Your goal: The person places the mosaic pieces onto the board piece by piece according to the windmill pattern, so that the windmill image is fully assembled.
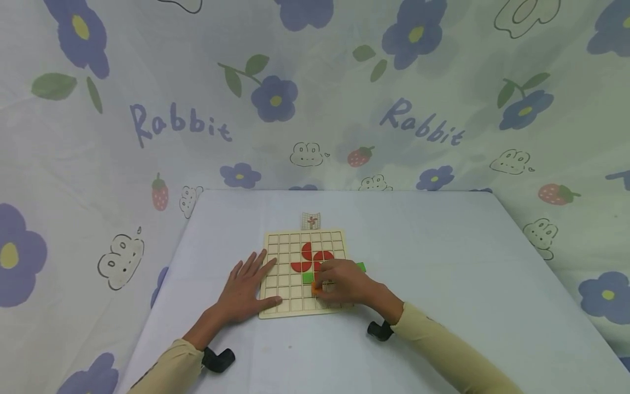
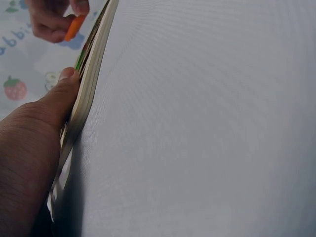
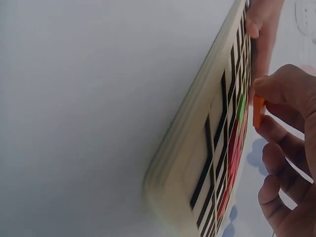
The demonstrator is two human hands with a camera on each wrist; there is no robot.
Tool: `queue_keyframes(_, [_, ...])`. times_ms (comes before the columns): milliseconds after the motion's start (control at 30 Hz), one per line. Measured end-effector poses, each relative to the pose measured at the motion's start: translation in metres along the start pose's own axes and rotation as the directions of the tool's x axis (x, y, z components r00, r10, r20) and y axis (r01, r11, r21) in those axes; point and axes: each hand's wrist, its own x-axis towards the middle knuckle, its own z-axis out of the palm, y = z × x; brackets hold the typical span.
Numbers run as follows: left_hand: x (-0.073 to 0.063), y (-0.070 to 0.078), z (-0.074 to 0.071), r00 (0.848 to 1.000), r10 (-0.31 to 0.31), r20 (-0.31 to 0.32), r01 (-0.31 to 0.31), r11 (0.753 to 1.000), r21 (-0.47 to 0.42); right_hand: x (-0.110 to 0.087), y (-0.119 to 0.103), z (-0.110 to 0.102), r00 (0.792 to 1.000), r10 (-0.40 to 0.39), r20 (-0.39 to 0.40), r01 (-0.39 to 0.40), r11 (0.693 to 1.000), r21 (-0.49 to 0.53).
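A wooden grid board (image 1: 290,243) lies on the table, with several red rounded pieces (image 1: 301,267) set in its squares. Just below them sits a green square tile (image 1: 307,278). Thumb and index finger of my right hand (image 1: 346,282) pinch a small orange tile (image 3: 257,111), held over the lower middle of the board. In the right wrist view its other fingers curl loosely. My left hand (image 1: 243,293) rests along the board's left edge, fingers spread, thumb across the lower left corner. The right hand hides part of the red pieces and the squares under it.
A small card (image 1: 311,221) with a grid and a red pinwheel-like picture stands behind the board. Another green piece (image 1: 361,267) shows past the right hand, at the board's right side. White cloth covers the table (image 1: 443,246); a printed curtain (image 1: 334,98) hangs behind.
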Motion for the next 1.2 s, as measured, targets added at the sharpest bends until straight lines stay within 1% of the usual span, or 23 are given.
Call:
queue_keyframes(100, [0.000, 0.000, 0.001, 1.000, 0.001, -0.005, -0.001, 1.000, -0.002, 0.007, -0.003, 0.008, 1.000, -0.024, 0.002, 0.024, 0.999, -0.027])
queue_keyframes(200, [0.000, 0.000, 0.002, 1.000, -0.005, 0.010, 0.005, 1.000, -0.003, 0.010, -0.005, 0.013, 0.999, -0.032, 0.009, 0.032, 0.998, -0.062])
queue_keyframes(300, [0.000, 0.000, 0.002, 1.000, -0.009, 0.027, 0.009, 1.000, -0.005, 0.011, -0.007, 0.015, 0.999, -0.042, 0.019, 0.044, 0.993, -0.109])
queue_keyframes(367, [0.000, 0.000, 0.002, 1.000, -0.008, 0.028, 0.008, 1.000, -0.004, 0.012, -0.008, 0.016, 0.999, -0.044, 0.027, 0.047, 0.989, -0.138])
queue_keyframes(500, [0.000, -0.002, 0.003, 1.000, -0.005, 0.021, 0.005, 1.000, 0.007, 0.013, -0.011, 0.015, 0.999, -0.019, 0.045, 0.026, 0.985, -0.168])
queue_keyframes(633, [-0.001, -0.002, 0.003, 1.000, 0.007, -0.002, -0.007, 1.000, 0.007, 0.013, -0.014, 0.015, 0.998, 0.017, 0.059, -0.005, 0.983, -0.185])
queue_keyframes(733, [0.000, -0.002, 0.003, 1.000, 0.017, -0.022, -0.017, 1.000, -0.004, 0.012, -0.014, 0.014, 0.998, 0.022, 0.064, -0.009, 0.980, -0.197])
queue_keyframes(800, [0.000, -0.002, 0.004, 1.000, 0.013, -0.016, -0.013, 1.000, -0.004, 0.010, -0.012, 0.013, 0.998, 0.024, 0.061, -0.011, 0.979, -0.202])
queue_keyframes(933, [0.000, -0.002, 0.004, 1.000, 0.001, 0.009, -0.001, 1.000, -0.005, 0.003, -0.001, 0.006, 0.998, 0.058, 0.029, -0.052, 0.984, -0.173])
queue_keyframes(1000, [0.000, -0.002, 0.004, 1.000, 0.001, 0.004, -0.001, 1.000, -0.005, -0.002, 0.006, 0.001, 0.996, 0.090, 0.005, -0.088, 0.982, -0.170])
queue_keyframes(1067, [0.000, -0.002, 0.004, 1.000, 0.003, -0.006, -0.003, 1.000, -0.001, -0.007, 0.015, -0.004, 0.992, 0.123, -0.009, -0.123, 0.976, -0.179])
queue_keyframes(1200, [0.001, -0.002, 0.004, 1.000, 0.006, -0.015, -0.006, 1.000, 0.001, -0.020, 0.028, -0.013, 0.977, 0.211, -0.013, -0.209, 0.956, -0.207])
